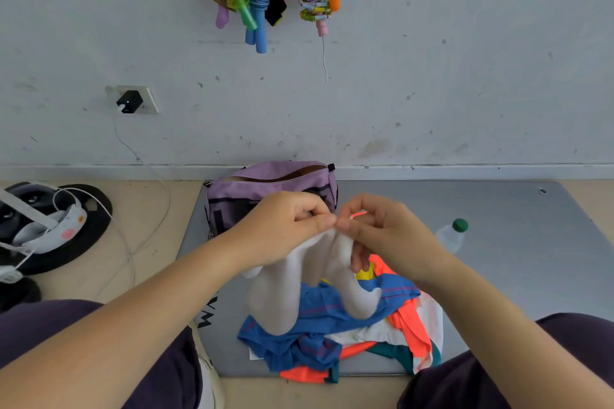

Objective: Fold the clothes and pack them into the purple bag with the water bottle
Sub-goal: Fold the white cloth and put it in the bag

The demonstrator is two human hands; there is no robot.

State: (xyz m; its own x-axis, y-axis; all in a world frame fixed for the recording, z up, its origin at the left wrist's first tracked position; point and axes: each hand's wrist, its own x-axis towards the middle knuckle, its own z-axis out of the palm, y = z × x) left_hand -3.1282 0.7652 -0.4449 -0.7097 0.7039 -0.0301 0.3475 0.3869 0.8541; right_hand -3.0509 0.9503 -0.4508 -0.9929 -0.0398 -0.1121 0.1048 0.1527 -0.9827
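Both hands pinch white socks (319, 279) mid-frame: my left hand (282, 226) and right hand (382, 229) grip their cuffs. Below lie unfolded clothes (332, 335); purple bag (265, 189) above, water bottle (452, 236) right. I judge the dangling toes may slip or snag the pile.

White socks (319, 279) (paired) above clothes (332, 339)

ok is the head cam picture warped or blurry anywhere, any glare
Head view: wide-angle warp bows the skirting line and stretches the forearms at the bottom corners; light is soft and even, no glare, only faint shadows; the white socks pinched by the left hand and right hand look slightly soft; the water bottle stays readable.
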